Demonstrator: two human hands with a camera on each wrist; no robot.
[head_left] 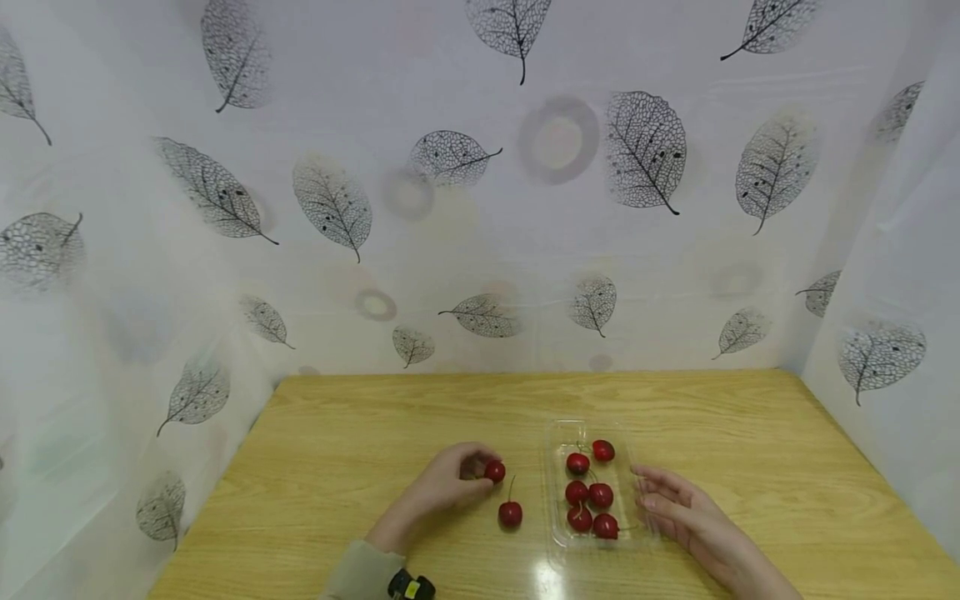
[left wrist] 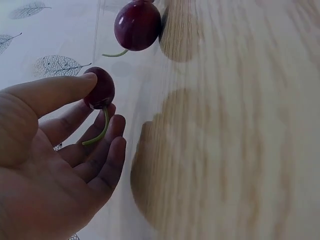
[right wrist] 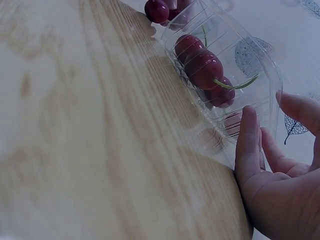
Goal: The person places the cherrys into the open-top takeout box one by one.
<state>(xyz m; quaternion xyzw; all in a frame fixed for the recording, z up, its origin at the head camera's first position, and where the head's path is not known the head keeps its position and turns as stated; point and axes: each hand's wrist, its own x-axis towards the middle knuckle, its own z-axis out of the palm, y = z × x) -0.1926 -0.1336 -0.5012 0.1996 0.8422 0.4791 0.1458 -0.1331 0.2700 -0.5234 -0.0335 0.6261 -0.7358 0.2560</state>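
My left hand (head_left: pixel 452 481) pinches a dark red cherry (head_left: pixel 494 472) between thumb and fingers. In the left wrist view the held cherry (left wrist: pixel 103 91) has a curved green stem hanging toward the loosely bent fingers. A second cherry (head_left: pixel 511 514) lies on the table just right of that hand, its stem pointing up and away. Several cherries (head_left: pixel 600 495) sit inside a clear plastic box (head_left: pixel 552 487). At the box's right side is my right hand (head_left: pixel 693 518), its fairly straight fingers touching the wall and rim, as the right wrist view shows (right wrist: pixel 280 200).
A wood-grain table (head_left: pixel 337 433) carries everything. Behind it and along both sides hangs a pale sheet (head_left: pixel 480 242) printed with dark leaves. A dark band (head_left: pixel 411 586) is on the left wrist, beside a light sleeve (head_left: pixel 363 573).
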